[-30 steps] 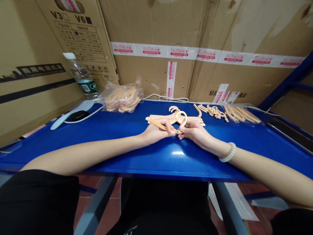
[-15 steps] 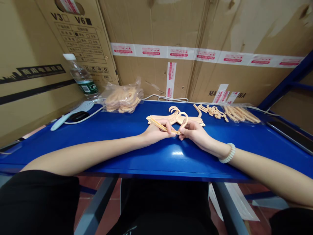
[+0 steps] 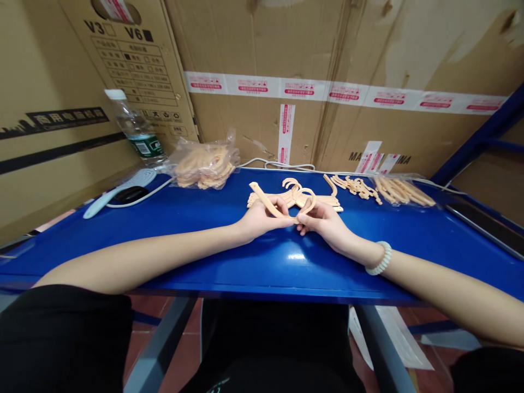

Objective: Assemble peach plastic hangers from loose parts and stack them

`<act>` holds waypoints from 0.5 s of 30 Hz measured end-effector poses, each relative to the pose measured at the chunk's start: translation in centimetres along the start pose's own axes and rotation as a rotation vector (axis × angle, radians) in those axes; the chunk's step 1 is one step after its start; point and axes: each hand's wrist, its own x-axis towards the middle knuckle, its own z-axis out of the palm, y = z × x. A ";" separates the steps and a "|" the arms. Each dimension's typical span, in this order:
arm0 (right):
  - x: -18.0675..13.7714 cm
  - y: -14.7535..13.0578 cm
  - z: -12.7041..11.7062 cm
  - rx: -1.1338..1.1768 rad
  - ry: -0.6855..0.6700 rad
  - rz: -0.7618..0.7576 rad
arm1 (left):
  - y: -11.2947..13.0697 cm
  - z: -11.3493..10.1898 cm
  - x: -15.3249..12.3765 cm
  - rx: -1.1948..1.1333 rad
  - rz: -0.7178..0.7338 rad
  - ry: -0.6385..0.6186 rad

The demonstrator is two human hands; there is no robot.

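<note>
Between finger and thumb, my left hand (image 3: 264, 220) pinches a peach-coloured plastic hanger arm (image 3: 264, 198), its free end slanting up to the left. My right hand (image 3: 323, 219) grips a curved hanger hook (image 3: 310, 197) of the same colour. The two pieces meet at my fingertips; whether they are locked together is hidden. Just behind my hands, a stack of hangers (image 3: 290, 197) lies on the blue table (image 3: 229, 262), hooks pointing away from me. A loose curved piece (image 3: 332, 185) rests at the stack's right.
Loose small hook pieces (image 3: 358, 185) lie back right, beside a bag of straight hanger arms (image 3: 403, 191). A bag of curved pieces (image 3: 207, 164) sits back left, near a water bottle (image 3: 139, 134), hairbrush (image 3: 123, 188) and black mouse (image 3: 130, 194). A phone (image 3: 489, 226) lies far right.
My left hand has turned the hanger arm, so its broad face shows now and its free end points higher. The right hand keeps its hold on the hook, nearly still.
</note>
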 end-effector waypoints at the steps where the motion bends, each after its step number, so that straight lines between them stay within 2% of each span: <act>1: 0.0 0.0 0.1 -0.006 -0.002 -0.017 | -0.1 0.0 0.1 -0.029 -0.012 0.014; 6: 0.1 0.1 0.2 -0.031 -0.016 -0.074 | -0.1 0.1 0.1 -0.129 -0.045 0.022; 11: 0.1 0.4 0.2 -0.047 -0.051 -0.051 | -0.4 0.4 0.0 -0.241 -0.095 -0.122; 15: 0.2 -0.1 0.0 -0.073 -0.036 -0.030 | -0.6 0.3 0.0 -0.256 -0.137 -0.111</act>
